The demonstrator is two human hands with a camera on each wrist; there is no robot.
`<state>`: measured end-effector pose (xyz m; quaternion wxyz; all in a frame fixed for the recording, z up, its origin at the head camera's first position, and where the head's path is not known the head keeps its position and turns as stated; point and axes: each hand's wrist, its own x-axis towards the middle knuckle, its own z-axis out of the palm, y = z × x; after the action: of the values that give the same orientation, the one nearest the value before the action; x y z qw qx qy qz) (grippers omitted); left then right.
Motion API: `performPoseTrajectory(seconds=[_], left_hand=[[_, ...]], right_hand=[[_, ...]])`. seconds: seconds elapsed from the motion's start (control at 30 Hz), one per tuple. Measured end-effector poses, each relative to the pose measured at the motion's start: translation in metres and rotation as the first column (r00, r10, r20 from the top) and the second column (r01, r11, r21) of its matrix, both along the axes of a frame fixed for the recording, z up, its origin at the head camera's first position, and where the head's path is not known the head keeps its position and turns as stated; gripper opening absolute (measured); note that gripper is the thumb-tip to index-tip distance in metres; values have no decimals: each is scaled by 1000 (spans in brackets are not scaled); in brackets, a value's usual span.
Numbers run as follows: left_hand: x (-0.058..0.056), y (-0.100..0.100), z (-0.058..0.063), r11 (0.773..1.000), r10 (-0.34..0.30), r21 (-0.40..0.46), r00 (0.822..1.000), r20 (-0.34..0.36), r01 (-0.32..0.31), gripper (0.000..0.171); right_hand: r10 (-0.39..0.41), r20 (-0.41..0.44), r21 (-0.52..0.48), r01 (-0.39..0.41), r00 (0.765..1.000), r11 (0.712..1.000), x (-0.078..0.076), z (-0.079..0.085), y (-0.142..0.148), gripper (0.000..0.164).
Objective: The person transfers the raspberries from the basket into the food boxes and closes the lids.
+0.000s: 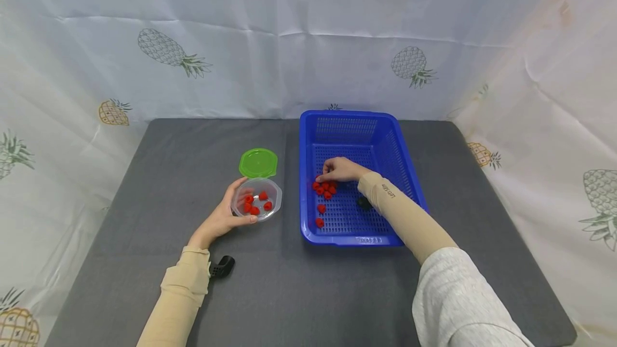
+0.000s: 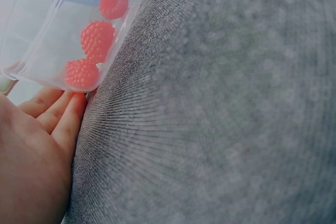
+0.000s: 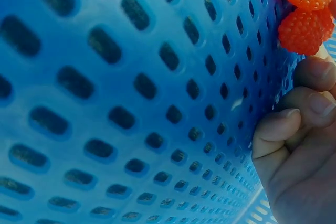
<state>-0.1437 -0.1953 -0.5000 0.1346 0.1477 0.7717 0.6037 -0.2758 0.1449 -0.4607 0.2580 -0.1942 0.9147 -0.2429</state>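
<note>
A clear plastic tub (image 1: 277, 193) with several red raspberries (image 2: 97, 37) in it is held in my left hand (image 1: 225, 215). The thumb lies along its near side and the fingers reach round its left and far side. My right hand (image 1: 343, 169) is down inside a blue plastic basket (image 1: 337, 237), over a cluster of raspberries (image 1: 327, 195) on its left side. Thumb and fingertips pinch a raspberry at the edge of that cluster. The other fingers are curled close to the basket's slotted floor (image 3: 142, 85) in the right wrist view.
A green lid (image 1: 258, 162) lies just behind the tub on the grey table (image 1: 308, 293). Two separate raspberries (image 1: 320, 216) lie nearer the basket's front. The basket's raised walls surround my right hand. Pineapple-printed white cloth (image 1: 289, 68) hangs behind the table.
</note>
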Motion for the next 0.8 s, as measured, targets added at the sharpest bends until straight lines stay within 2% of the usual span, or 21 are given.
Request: performPoseTrajectory(seconds=[0.33, 0.6, 0.8], left_hand=[[0, 0, 4, 1000, 4, 4, 1000, -6, -4, 92], [0, -1, 1, 1000, 5, -8, 1000, -14, -5, 92], [0, 0, 0, 1000, 8, -13, 1000, -13, -8, 92]], right_hand=[[15, -20, -13, -15, 1000, 1000, -3, -2, 0, 29], [16, -29, -11, -16, 999, 1000, -1, 1, -2, 27], [-1, -18, -55, 0, 1000, 999, -1, -2, -1, 25]])
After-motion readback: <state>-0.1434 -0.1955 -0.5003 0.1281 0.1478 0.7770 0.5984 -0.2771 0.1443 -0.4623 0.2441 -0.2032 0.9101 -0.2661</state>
